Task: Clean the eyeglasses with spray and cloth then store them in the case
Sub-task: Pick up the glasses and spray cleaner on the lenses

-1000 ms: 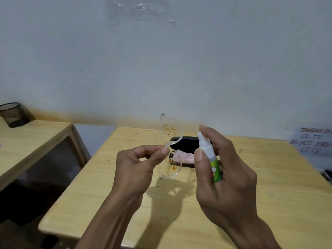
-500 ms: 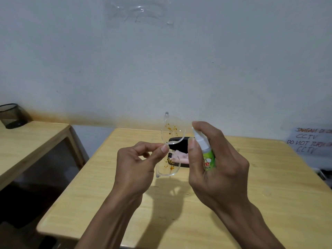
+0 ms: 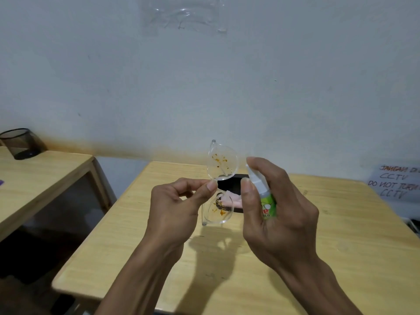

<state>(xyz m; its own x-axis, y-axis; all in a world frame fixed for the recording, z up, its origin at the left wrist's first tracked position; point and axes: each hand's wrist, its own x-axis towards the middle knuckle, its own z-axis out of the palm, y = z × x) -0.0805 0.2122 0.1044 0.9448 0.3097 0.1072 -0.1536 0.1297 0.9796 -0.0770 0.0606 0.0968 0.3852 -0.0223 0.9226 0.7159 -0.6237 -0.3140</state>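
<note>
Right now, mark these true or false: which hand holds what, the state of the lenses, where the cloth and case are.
1. The left hand pinches the clear-framed eyeglasses. True.
2. Both lenses are spotless. False: orange specks dot both.
3. The right hand holds the spray bottle. True.
4. The pink cloth is in the left hand. False: it lies at the black case on the table.

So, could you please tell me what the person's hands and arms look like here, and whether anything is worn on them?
Both the left hand and the right hand are bare: no gloves, rings, watch or bracelets show. The forearms are uncovered too, with no sleeves reaching into view. The fingers are slender with short, plain nails.
</note>
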